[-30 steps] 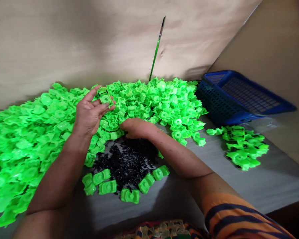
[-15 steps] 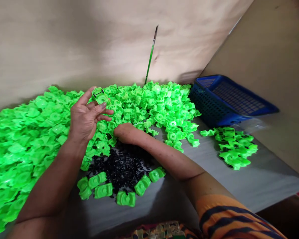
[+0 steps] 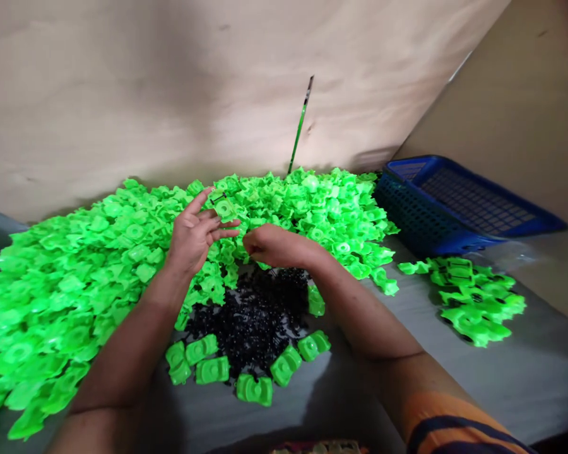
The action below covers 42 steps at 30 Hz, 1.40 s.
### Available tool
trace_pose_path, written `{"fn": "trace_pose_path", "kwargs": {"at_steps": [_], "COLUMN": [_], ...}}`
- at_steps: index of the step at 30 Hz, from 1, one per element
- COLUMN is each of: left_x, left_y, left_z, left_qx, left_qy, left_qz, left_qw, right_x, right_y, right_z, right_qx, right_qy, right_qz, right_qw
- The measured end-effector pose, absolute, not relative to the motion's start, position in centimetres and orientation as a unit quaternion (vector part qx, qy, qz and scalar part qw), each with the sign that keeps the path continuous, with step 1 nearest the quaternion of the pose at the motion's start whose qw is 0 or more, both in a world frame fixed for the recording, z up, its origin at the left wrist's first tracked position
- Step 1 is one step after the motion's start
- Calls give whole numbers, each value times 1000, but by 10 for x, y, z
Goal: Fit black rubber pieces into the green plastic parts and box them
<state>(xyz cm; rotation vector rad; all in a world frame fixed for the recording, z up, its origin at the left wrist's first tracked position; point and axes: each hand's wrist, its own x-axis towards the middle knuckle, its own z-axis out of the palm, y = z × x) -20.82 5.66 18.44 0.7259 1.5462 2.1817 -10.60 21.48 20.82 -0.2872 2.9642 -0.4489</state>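
Holding a green toy car body (image 3: 223, 208) between its fingers, the left hand (image 3: 192, 236) hovers above the green pile (image 3: 137, 233). The right hand (image 3: 277, 246) curls narrow over the black parts (image 3: 260, 315), its grasp, if any, impossible to tell.

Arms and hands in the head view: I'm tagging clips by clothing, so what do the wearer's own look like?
The left hand and right hand are gloveless, with bare wrists and forearms. The right sleeve is orange with dark, curved stripes; no left sleeve shows.
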Motion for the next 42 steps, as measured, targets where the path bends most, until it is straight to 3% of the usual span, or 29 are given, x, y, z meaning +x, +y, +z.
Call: {"fn": "trace_pose_path", "kwargs": {"at_steps": [10, 15, 26, 42], "left_x": [-208, -203, -199, -204], "left_y": [60, 60, 62, 63], "left_z": [177, 178, 178, 169], "left_qx": [277, 277, 268, 307], "left_qy": [555, 557, 551, 553], "left_qz": [761, 758, 771, 760], "left_qw": [193, 198, 173, 147], "right_x": [-100, -114, -124, -126], "right_y": [226, 220, 191, 194], "right_z": [204, 193, 167, 164], "right_qx": [-95, -35, 25, 31], "right_qy": [851, 778, 770, 776], "right_qz": [-477, -566, -507, -481], "right_qw": [-197, -272, -388, -407]}}
